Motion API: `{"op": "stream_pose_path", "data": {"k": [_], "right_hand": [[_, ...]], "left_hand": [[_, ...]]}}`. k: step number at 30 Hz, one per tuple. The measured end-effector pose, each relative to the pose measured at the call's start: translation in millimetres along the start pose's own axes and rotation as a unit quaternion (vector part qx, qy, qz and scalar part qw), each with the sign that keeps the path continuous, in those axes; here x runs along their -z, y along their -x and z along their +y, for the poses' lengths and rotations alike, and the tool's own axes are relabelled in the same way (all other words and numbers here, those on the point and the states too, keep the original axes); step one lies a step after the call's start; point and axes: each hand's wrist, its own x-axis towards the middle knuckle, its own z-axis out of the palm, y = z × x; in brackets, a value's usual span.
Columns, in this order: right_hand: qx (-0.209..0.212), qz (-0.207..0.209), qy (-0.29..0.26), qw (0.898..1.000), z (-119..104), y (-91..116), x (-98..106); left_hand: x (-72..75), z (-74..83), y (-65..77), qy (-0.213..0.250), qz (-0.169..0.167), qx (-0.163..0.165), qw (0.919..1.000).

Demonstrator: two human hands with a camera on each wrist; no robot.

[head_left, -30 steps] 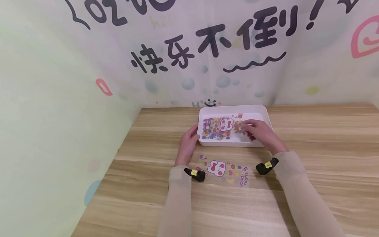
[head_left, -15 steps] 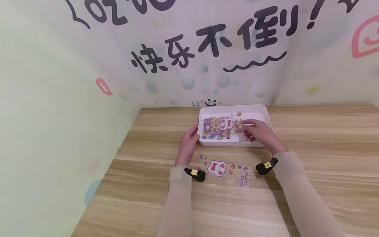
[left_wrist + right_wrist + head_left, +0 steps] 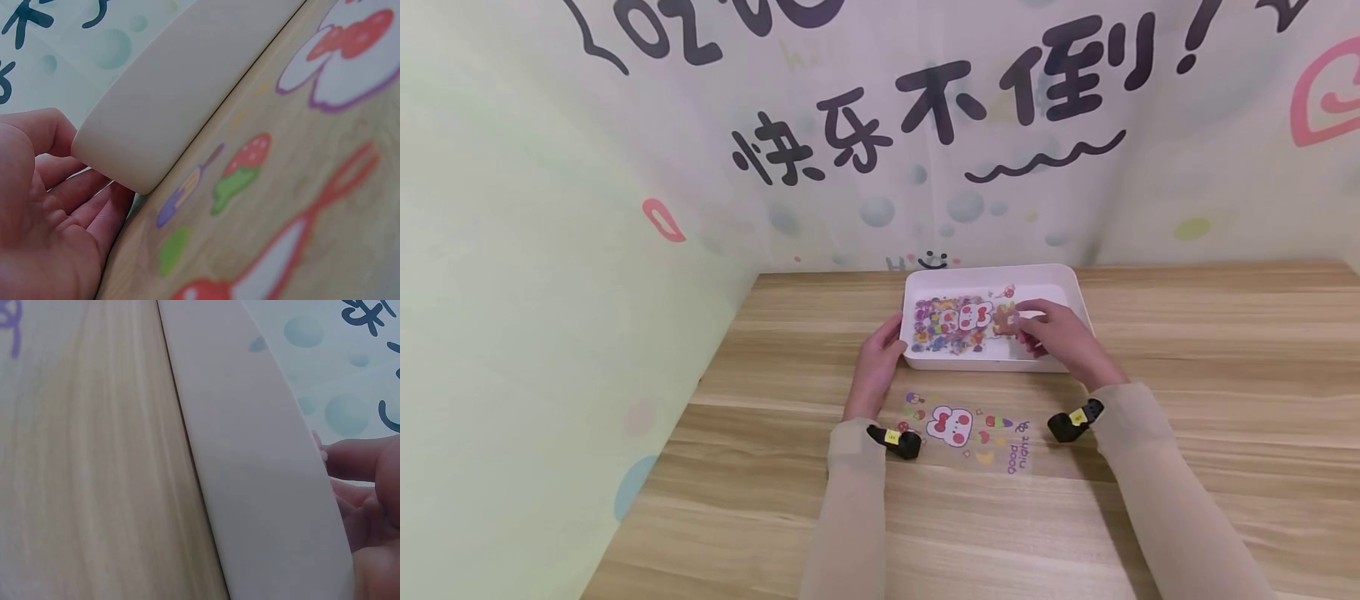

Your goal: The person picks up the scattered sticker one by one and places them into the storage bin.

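Observation:
In the head view, a shallow white tray (image 3: 1067, 283) stands on the table. In its left part lies a clear plastic sheet with a rabbit print (image 3: 973, 316), over or around many small colourful stickers (image 3: 936, 325). My right hand (image 3: 1060, 333) reaches over the tray's front rim and pinches that sheet's right end, beside a brown figure (image 3: 1003, 321). My left hand (image 3: 877, 358) holds the tray's front left corner, thumb at the rim. The left wrist view shows its fingers (image 3: 84, 194) along the tray's end. The tray wall hides most of the right fingertips in the right wrist view.
In front of the tray, between the forearms, a second clear printed sheet (image 3: 951, 427) with a rabbit and "good night" lies flat on the wooden table (image 3: 1225, 400). A printed cloth wall (image 3: 880, 212) rises right behind the tray; another pale wall (image 3: 550, 333) borders the left.
The right fingers and the sheet's pinched end have shifted slightly left, then back right. My left hand and the tray have stayed in place.

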Motion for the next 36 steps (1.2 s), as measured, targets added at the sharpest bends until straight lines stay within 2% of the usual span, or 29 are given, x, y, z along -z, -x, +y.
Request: {"op": "stream_pose_path", "data": {"k": [5,11,18,28,36], "right_hand": [[-0.008,0.004,0.012,1.0,-0.1,-0.1,-0.2],[-0.011,-0.005,0.001,1.0,0.5,-0.5,-0.7],[-0.009,-0.005,0.006,1.0,-0.1,-1.3,-1.8],[-0.011,0.004,0.016,1.0,0.2,-1.0,-1.3],[-0.037,0.004,0.028,0.999,-1.7,0.3,-1.1]], "left_hand": [[0.1,-1.1,-0.4,0.0,0.002,-0.003,1.0],[-0.4,-2.9,-1.3,-0.003,0.007,-0.008,0.9999],[-0.2,-2.5,-0.6,-0.009,0.006,-0.026,0.9996],[-0.3,-2.0,-0.7,-0.012,0.006,-0.019,0.9997],[-1.2,2.7,1.0,-0.015,0.004,-0.013,0.9998]]}}
